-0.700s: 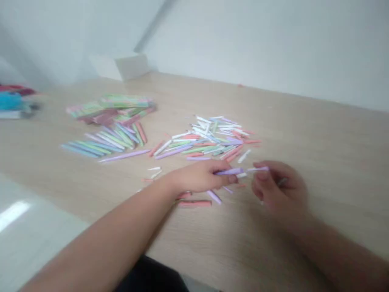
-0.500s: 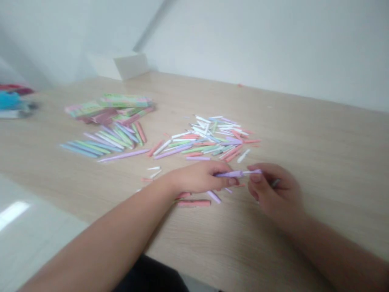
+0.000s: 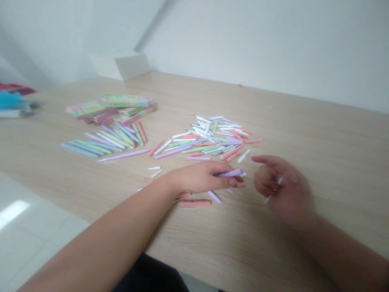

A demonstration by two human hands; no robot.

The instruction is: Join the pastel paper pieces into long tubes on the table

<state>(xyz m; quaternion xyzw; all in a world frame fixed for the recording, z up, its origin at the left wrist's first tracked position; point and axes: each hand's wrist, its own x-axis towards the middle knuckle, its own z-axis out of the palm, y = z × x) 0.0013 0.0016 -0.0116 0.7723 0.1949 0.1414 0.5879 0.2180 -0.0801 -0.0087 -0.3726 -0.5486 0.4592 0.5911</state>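
Note:
My left hand [image 3: 202,176] is closed round a purple pen barrel [image 3: 232,173], its open end toward the right. A small white bit [image 3: 244,174] shows beside that end; whether it is in my fingers or attached I cannot tell. To the right, my right hand [image 3: 284,188] has its index finger stretched out and its other fingers curled round a thin white pen part [image 3: 268,199]. Beyond the hands lies a loose pile of pen parts [image 3: 209,140] in white, purple, green, blue and coral. Below my left hand are a coral barrel [image 3: 194,202] and a purple piece [image 3: 214,197].
Pastel pens [image 3: 103,142] lie in a slanted row at the left, with one purple pen [image 3: 124,155] before them. Green and pink boxes [image 3: 126,100] are heaped behind. A white box-like object [image 3: 132,67] stands by the wall; blue and red items [image 3: 12,99] sit far left.
My right hand has drawn slightly away from the purple barrel and its index finger has straightened. The small purple-ended piece it pinched at the barrel's end no longer shows there. My left hand stays put.

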